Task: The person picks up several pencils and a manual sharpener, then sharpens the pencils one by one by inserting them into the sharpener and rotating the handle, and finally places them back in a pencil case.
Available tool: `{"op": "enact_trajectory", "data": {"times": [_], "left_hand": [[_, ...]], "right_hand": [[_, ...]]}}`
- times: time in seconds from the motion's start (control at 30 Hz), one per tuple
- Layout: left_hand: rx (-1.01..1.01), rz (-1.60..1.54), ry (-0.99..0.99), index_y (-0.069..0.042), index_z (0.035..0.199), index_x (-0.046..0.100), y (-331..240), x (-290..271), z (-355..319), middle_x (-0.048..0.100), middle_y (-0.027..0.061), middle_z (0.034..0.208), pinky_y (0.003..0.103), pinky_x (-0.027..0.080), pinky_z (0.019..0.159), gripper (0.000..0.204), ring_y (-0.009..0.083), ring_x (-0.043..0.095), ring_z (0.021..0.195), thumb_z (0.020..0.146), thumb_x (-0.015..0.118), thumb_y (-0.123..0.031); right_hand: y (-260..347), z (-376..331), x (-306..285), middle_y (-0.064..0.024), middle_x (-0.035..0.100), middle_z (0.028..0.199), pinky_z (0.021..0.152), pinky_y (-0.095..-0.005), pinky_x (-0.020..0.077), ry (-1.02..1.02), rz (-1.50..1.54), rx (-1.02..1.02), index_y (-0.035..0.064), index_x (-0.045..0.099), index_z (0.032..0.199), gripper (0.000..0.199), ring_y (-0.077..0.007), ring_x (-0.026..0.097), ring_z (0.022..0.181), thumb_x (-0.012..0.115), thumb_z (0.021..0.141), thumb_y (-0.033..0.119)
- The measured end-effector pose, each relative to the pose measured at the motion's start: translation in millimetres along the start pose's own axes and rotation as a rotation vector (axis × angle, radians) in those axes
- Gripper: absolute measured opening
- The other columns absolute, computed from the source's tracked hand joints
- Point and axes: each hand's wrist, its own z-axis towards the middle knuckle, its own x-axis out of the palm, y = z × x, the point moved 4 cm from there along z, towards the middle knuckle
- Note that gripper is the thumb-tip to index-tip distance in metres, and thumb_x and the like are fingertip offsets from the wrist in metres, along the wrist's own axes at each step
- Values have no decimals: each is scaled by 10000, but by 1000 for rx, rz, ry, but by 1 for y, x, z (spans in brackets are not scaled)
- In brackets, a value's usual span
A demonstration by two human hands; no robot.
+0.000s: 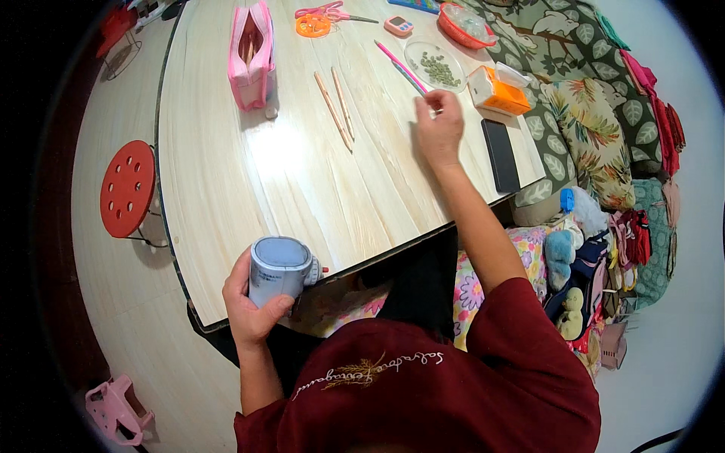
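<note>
Near the table's front edge, my left hand [253, 306] wraps round a light-blue crank pencil sharpener [278, 275] with an oval top. A round fitting with a small red tip sticks out from its right side. My right hand [441, 124] reaches over the table with curled fingers, its fingertips at the near ends of a pink pencil [398, 62] and a dark blue-grey pencil [408, 77]. Whether the fingers grip either one is hidden. Two bare-wood pencils [330, 107] lie side by side in the middle of the table.
A pink pencil case [251, 64] stands unzipped at the back left. Behind are pink scissors [332, 13], an orange ring-shaped item [313, 26] and a red basket [464, 30]. By my right hand are a dish of green bits [411, 57], a tissue pack [498, 94] and a black phone [501, 155].
</note>
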Motion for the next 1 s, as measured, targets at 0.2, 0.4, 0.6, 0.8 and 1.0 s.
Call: {"op": "enact_trajectory", "data": {"times": [0.2,0.4,0.6,0.8,1.0], "left_hand": [[-3,-30,9,93,1200,477,2,-1,-1,605,125,1025,315,430,871,835,201,580,962,602,778,-406],[-10,-24,10,94,1196,476,-1,0,-1,602,124,1029,313,427,872,821,199,577,966,610,772,-397],[12,16,0,91,1195,476,-1,1,0,600,123,1024,316,429,871,815,199,577,960,613,767,-400],[26,37,8,87,1196,478,2,0,-1,599,124,1027,318,431,868,819,199,579,957,615,767,-413],[33,59,3,88,1202,474,1,0,-1,599,125,1033,318,432,869,827,199,578,962,619,769,-419]], "right_hand": [[-35,4,-15,-122,559,936,790,-428,398,271,-462,-7,51,592,914,208,-315,505,912,661,765,179],[-29,-7,-11,-116,546,857,755,-435,392,201,-443,-141,60,563,837,120,-308,498,851,625,793,152],[-10,-12,-22,-134,574,838,752,-417,423,454,-345,-116,43,572,841,122,-315,531,829,606,796,151],[12,-24,-34,-182,593,798,727,-430,458,707,-317,70,11,576,815,155,-333,569,803,585,749,151],[15,-40,-37,-172,570,798,689,-433,456,636,-319,-47,18,538,800,149,-330,555,787,587,718,132]]}}
